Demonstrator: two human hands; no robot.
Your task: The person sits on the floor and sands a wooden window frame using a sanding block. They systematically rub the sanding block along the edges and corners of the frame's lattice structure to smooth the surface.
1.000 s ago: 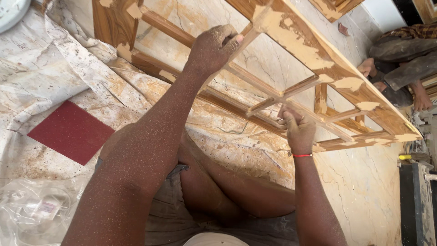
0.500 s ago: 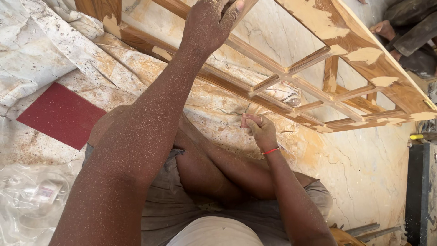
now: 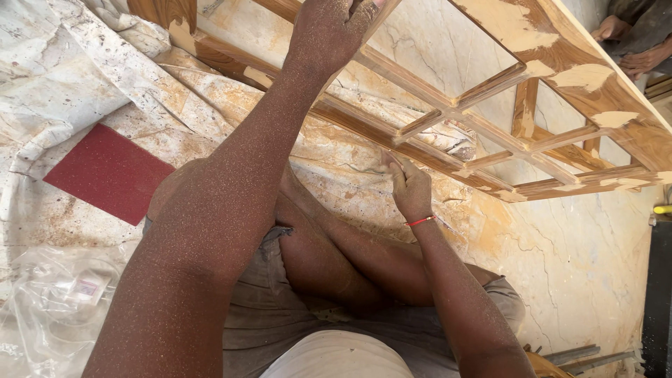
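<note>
Your left hand reaches up and grips a thin bar of the wooden lattice frame, the fingers curled over the bar near the top edge of the view. Your forearm is dusted all over with fine sawdust. The frame lies tilted across the upper right of the floor, its lower rail resting on the pale plastic sheet that covers the ground. Patches of light filler show on the broad outer rail, and smaller patches mark the joints of the thin bars.

Your right hand sits lower, pressed against the underside rail of the frame just where a short crossbar meets it. The fingers are drawn together and pinched at the wood; whether they hold anything small between them you cannot tell, since the tips are hidden against the rail. A red thread circles that wrist.

A dark red sheet of sandpaper lies flat on the plastic to the left, well apart from both hands. A crumpled clear bag rests near the lower left corner. Your bent knee fills the middle, below the frame. At the top right corner, another person's hands rest beside the frame's far rail.
</note>
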